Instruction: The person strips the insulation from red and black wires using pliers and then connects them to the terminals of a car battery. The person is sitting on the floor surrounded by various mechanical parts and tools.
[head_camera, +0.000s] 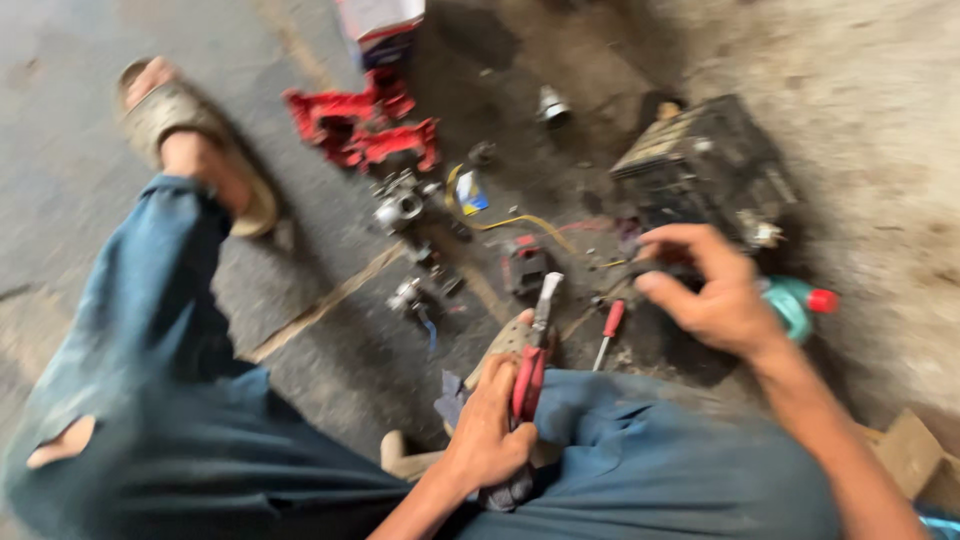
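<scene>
Black engine block (705, 165) sits on the concrete floor (80, 150) as the hub; loose parts are spread left of it, bare floor beyond; right hand (715, 295) just below it, fingers curled, contents unclear; left hand (490, 430) lower-left grips red-handled pliers (535, 345), jaws up; red screwdriver (608, 335) between the hands.

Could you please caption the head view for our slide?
Left hand grips red-handled metal pliers; right hand reaches toward dark engine block.

Red-handled pliers (532, 362), red screwdriver (609, 330), red plastic parts (360, 125), green bottle w/ red cap (795, 303), blue jeans (150, 380), grey floor (60, 150).
</scene>
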